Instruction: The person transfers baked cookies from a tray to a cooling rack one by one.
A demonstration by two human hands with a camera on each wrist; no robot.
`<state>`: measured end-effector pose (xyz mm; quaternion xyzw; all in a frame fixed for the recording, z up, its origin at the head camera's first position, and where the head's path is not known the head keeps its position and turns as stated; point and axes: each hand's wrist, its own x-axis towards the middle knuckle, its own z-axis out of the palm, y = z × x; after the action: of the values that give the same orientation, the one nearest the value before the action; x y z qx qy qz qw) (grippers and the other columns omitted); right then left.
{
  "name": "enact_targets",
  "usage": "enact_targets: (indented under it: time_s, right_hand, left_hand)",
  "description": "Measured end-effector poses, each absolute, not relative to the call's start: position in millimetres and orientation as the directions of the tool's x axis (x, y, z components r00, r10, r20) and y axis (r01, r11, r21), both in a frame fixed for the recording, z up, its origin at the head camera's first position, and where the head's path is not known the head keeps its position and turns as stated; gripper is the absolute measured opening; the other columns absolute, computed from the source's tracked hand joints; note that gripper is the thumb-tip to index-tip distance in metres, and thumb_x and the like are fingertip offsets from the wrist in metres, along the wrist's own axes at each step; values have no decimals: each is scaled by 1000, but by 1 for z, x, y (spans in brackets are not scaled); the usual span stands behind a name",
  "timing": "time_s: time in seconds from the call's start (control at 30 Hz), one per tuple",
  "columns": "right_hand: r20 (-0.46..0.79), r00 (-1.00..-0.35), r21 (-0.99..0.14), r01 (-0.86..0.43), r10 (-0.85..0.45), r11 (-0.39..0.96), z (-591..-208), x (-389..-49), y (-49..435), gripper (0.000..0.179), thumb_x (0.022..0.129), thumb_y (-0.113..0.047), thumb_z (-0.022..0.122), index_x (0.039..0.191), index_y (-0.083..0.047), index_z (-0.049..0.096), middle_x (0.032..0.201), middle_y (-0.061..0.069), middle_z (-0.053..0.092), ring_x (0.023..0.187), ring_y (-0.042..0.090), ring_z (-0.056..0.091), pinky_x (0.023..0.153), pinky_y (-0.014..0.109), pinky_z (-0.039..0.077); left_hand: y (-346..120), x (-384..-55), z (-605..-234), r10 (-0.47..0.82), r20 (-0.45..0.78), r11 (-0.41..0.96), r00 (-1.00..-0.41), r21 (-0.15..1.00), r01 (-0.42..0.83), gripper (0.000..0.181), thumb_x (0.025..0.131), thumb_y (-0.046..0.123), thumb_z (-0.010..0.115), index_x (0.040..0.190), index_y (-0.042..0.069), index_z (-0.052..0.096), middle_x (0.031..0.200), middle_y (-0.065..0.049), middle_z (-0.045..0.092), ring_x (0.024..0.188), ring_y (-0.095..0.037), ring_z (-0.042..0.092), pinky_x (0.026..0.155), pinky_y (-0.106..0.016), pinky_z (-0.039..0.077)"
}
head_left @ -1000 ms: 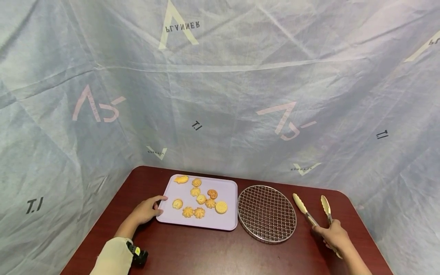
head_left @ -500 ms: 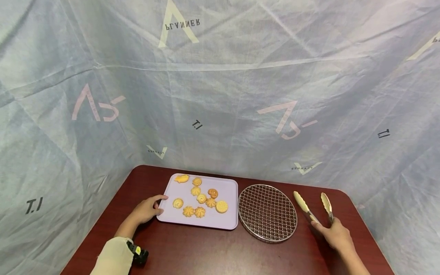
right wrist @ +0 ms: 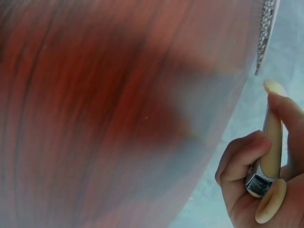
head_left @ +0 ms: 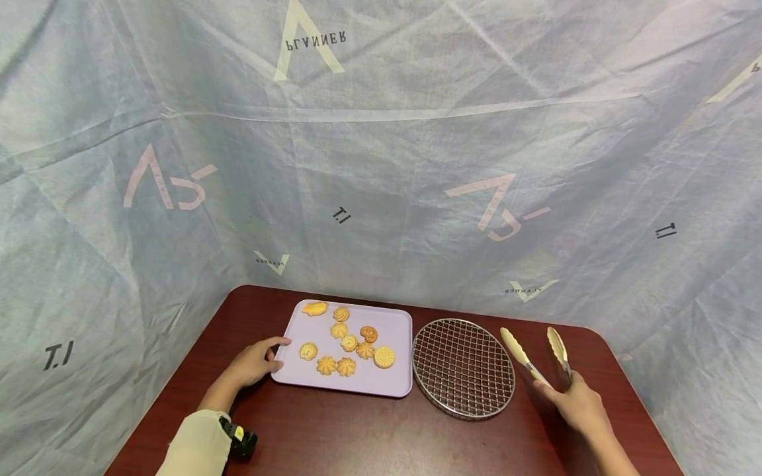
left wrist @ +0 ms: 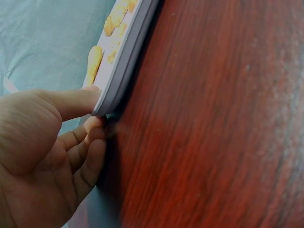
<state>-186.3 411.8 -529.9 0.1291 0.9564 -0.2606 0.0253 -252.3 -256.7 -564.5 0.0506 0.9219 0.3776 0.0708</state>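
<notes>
The left hand's grip pinches the left edge of the lilac tray on the desk; its lower fingers show only in the left wrist view, where tray and cookies run off the top; the right hand's grip wraps round the tongs, tips apart, hiding their handle end from the head view; the right wrist view shows a metal end, what looks like a cream loop, and a cut-off sliver of wire rack.
</notes>
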Motion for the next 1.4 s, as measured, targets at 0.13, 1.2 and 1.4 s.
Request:
enact_targets:
  time_s: [0.13,1.2,1.4]
  right_hand:
    - [-100,-971,-508,239,219,828,-527,-185,406,103,90,-65,67,141,19,36,124,43,58,114,61,56,83,63,49]
    - [-64,-989,-541,146,132,828,-513,-172,355,83,90,-53,75,143,0,40,75,4,56,64,18,49,58,33,40]
    - [-52,-993,-543,116,105,832,-510,-173,344,86,89,-52,77,146,0,39,75,4,54,64,18,47,58,33,39]
  left_hand:
    - [-257,-252,-565,147,-90,706,-985,707,41,47,89,2,74,135,7,65,79,-5,51,69,-20,47,64,-34,39]
    - [-254,-248,-561,174,-76,707,-982,703,71,46,90,4,75,135,6,64,81,-5,51,70,-20,47,65,-35,38]
    - [-257,-251,-564,168,-78,709,-983,702,66,46,90,4,74,135,7,65,80,-4,51,68,-19,46,64,-32,38]
